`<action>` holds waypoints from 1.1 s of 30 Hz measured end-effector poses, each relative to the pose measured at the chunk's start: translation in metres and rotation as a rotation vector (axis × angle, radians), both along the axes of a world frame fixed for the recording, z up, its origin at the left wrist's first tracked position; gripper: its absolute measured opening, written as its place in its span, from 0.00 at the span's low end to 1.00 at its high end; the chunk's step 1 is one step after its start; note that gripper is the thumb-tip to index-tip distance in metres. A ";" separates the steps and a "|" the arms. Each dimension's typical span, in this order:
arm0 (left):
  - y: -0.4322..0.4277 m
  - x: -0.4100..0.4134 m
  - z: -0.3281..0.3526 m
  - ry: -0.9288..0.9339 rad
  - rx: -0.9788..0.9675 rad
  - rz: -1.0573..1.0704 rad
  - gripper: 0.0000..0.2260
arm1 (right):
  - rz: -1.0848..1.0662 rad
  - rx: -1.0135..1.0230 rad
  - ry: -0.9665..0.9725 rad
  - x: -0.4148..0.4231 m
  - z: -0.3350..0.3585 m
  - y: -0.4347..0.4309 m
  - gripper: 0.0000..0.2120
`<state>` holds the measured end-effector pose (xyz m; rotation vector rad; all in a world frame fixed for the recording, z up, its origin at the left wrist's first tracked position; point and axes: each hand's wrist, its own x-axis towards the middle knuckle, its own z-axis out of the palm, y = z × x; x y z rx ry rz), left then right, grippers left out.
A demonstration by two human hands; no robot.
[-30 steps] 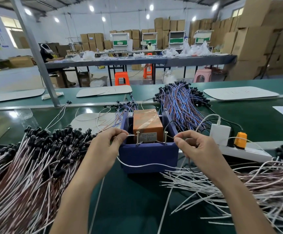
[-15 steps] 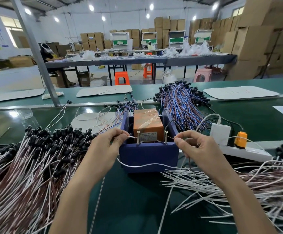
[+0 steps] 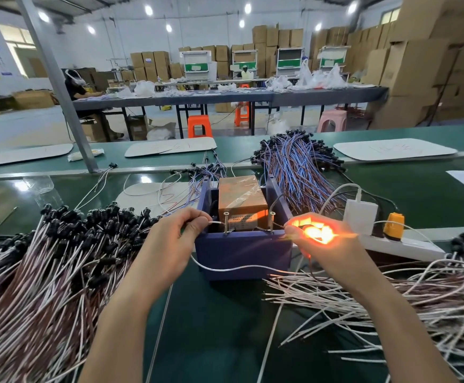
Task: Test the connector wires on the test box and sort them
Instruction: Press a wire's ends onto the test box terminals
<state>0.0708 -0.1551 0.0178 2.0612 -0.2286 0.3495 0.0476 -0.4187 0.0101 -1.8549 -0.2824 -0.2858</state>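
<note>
A blue test box (image 3: 241, 251) with an orange-brown block inside stands at the centre of the green bench. Two upright screws rise from its front rim. My left hand (image 3: 179, 239) pinches one end of a white connector wire (image 3: 239, 268) against the left screw (image 3: 226, 223). My right hand (image 3: 324, 244) pinches the other end at the right screw (image 3: 272, 222). A bright orange light (image 3: 315, 233) glows inside my right fist. The wire sags in a loop across the box front.
A big heap of white wires with black connectors (image 3: 45, 258) lies at the left. Loose white wires (image 3: 391, 299) spread at the right. Blue and red wires (image 3: 297, 170) lie behind the box. A white power strip (image 3: 402, 246) with charger and orange plug sits right.
An orange light has come on in my right hand; it was dark in both earlier frames. Both hands stay at the screws, barely shifted.
</note>
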 end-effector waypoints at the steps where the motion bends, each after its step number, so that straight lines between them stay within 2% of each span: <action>1: 0.000 0.000 0.000 0.001 0.000 0.000 0.06 | -0.003 0.006 -0.004 0.000 0.001 0.000 0.10; 6: 0.000 -0.001 0.001 -0.006 0.016 0.004 0.07 | -0.004 0.006 -0.004 -0.002 0.003 0.002 0.14; 10: 0.001 0.002 -0.001 -0.011 0.016 0.006 0.07 | -0.010 -0.055 0.031 0.002 -0.001 -0.003 0.03; 16: 0.005 0.004 0.004 -0.024 -0.192 0.110 0.07 | -0.008 -0.008 0.086 0.005 -0.001 -0.011 0.03; 19: 0.013 0.002 0.003 0.017 -0.151 0.229 0.05 | -0.008 -0.019 0.124 0.003 0.003 -0.015 0.08; 21: 0.016 -0.001 0.005 0.035 -0.061 0.331 0.11 | -0.052 -0.084 0.115 0.001 0.005 -0.019 0.12; 24: 0.018 -0.009 0.019 -0.083 -0.013 0.408 0.14 | -0.152 -0.098 0.059 0.001 0.010 -0.030 0.17; 26: 0.012 -0.016 0.035 -0.208 -0.048 0.400 0.11 | -0.200 0.044 0.021 0.000 0.020 -0.035 0.18; 29: -0.015 -0.033 0.058 -0.371 -0.126 0.323 0.08 | -0.168 0.389 -0.037 -0.006 0.037 -0.037 0.19; 33: -0.076 -0.053 0.060 -0.371 -0.023 0.008 0.08 | -0.047 0.701 -0.085 -0.014 0.060 -0.027 0.22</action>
